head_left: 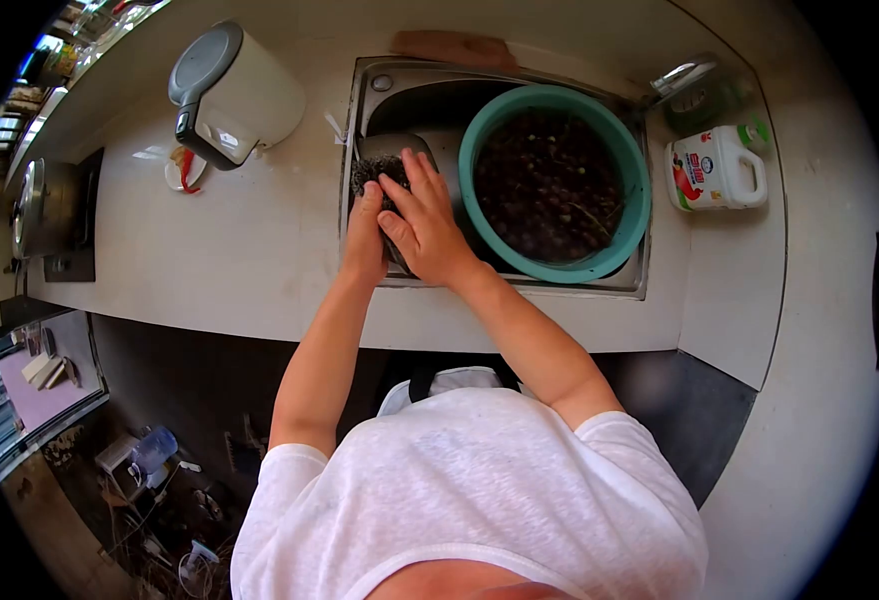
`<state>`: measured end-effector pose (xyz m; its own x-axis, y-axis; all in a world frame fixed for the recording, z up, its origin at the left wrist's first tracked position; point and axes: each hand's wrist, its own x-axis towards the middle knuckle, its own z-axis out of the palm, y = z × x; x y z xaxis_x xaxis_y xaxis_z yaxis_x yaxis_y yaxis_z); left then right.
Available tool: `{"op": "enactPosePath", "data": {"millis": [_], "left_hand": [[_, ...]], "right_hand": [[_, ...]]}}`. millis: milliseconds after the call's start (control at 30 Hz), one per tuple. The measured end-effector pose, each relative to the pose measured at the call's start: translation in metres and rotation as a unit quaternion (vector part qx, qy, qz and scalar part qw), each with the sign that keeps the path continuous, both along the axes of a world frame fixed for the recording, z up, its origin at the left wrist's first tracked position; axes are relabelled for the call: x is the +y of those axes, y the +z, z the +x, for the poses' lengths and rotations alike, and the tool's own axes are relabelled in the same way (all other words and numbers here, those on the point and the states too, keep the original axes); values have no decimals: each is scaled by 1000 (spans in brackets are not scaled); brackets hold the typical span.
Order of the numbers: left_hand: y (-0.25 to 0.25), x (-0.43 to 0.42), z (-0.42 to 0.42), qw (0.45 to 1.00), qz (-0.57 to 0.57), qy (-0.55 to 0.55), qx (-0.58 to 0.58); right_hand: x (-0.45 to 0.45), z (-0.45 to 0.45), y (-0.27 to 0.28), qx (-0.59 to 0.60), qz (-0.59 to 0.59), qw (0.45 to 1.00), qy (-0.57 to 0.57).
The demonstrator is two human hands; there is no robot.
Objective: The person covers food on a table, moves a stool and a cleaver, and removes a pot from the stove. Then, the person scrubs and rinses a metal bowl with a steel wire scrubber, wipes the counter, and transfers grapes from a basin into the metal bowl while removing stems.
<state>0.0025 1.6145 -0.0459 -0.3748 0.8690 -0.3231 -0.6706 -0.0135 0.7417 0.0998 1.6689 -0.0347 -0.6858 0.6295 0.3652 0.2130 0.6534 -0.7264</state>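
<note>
A dark, speckled, fuzzy-looking bundle (383,172), its kind unclear, shows at the left end of the steel sink (357,110). My left hand (364,238) is around its near side with the thumb up; most of the fingers are hidden. Over it lies my right hand (431,225), fingers stretched and spread, the palm side turned toward the bundle. Right of my hands, a green round basin (639,190) sits in the sink. It is full of small, dark purple-red round fruits (549,185) that look like grapes, with some stems among them.
On the counter (219,240) at left stand a white pitcher with a grey lid (269,95) and a small dish with a red chilli (189,172). A steel pot (44,205) is farther left. A white detergent jug (714,175) and a clear bottle (694,100) flank the sink's right side.
</note>
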Motion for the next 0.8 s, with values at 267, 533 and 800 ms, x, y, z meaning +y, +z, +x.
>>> {"op": "enactPosePath", "data": {"millis": [267, 533, 800], "left_hand": [[-13, 27, 1, 995, -90, -31, -9], [-28, 37, -4, 986, -160, -46, -12], [-40, 39, -5, 981, -188, -23, -39]], "right_hand": [[57, 58, -57, 324, -581, 740, -101], [108, 78, -142, 360, -678, 582, -268], [122, 74, -155, 354, -657, 573, -339]]}}
